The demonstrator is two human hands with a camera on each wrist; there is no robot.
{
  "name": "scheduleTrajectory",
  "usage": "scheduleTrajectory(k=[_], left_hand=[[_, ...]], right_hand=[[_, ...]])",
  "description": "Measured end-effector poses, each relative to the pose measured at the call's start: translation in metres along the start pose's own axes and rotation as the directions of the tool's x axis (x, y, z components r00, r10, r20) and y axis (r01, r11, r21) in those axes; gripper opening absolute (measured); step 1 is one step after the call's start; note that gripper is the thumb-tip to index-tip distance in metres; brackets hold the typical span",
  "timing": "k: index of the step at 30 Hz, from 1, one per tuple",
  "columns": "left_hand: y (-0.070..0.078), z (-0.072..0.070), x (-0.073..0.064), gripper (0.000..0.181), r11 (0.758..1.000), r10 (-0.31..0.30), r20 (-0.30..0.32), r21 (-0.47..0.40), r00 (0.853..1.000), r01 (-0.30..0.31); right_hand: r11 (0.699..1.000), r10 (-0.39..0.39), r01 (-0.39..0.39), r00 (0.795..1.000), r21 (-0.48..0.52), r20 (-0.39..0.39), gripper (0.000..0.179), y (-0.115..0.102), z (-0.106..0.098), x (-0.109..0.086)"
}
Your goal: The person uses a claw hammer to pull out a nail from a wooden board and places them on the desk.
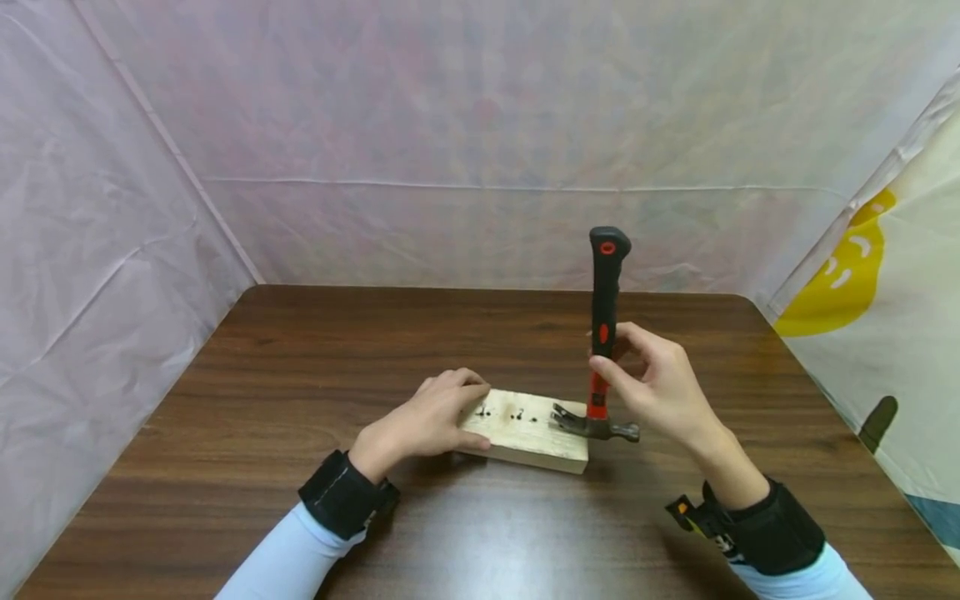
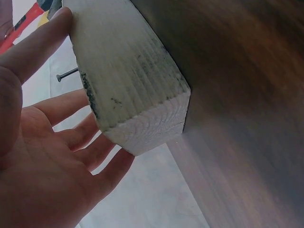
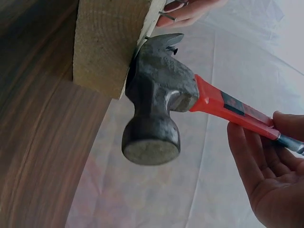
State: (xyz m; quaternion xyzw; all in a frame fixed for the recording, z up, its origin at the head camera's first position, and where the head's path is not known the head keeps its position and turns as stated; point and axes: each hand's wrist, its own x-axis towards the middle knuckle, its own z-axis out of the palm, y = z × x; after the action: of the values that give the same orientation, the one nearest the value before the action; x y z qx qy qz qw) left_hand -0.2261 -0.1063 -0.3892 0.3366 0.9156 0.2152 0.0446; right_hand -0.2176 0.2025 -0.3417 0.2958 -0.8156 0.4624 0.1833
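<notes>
A pale wooden block (image 1: 534, 433) lies flat on the table, with several nails and dark holes along its top. My left hand (image 1: 429, 418) holds its left end, thumb on the near side and fingers over the far side. On the block's right end rests the head of a claw hammer (image 1: 604, 312), its black and red handle standing upright. My right hand (image 1: 663, 385) pinches the lower handle between thumb and fingers. In the right wrist view, a nail (image 3: 174, 50) shows at the claw. Another nail (image 2: 66, 75) sticks out of the block in the left wrist view.
The block and both hands are over a dark brown wooden table (image 1: 330, 350). Pale cloth (image 1: 480, 108) hangs behind it and at the sides. A yellow printed figure (image 1: 843, 283) marks the right-hand cloth.
</notes>
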Motion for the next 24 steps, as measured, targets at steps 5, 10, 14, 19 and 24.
scheduleTrajectory(k=[5,10,14,19,24], left_hand=[[0.0,-0.001,0.0,0.074,1.0,-0.004,0.004,0.006,1.0,0.004],[0.001,-0.002,-0.001,0.074,1.0,-0.014,0.014,-0.001,1.0,0.014],[0.002,-0.003,-0.001,0.074,1.0,-0.018,0.017,0.0,1.0,0.018],[0.002,-0.003,0.0,0.074,1.0,-0.023,0.02,-0.002,1.0,0.023],[0.002,-0.004,0.001,0.075,0.999,-0.035,0.035,-0.01,0.999,0.035]], right_hand=[[0.999,-0.011,0.011,1.0,0.03,-0.004,0.033,0.002,-0.005,-0.002],[0.998,-0.026,0.025,0.999,0.051,0.022,0.032,0.004,-0.01,-0.004],[0.998,-0.038,0.036,0.999,0.054,0.038,0.032,0.005,-0.014,-0.005],[0.998,-0.049,0.047,0.997,0.034,0.061,0.033,0.005,-0.023,-0.008],[0.998,-0.045,0.041,0.996,0.049,0.079,0.035,0.005,-0.029,-0.011]])
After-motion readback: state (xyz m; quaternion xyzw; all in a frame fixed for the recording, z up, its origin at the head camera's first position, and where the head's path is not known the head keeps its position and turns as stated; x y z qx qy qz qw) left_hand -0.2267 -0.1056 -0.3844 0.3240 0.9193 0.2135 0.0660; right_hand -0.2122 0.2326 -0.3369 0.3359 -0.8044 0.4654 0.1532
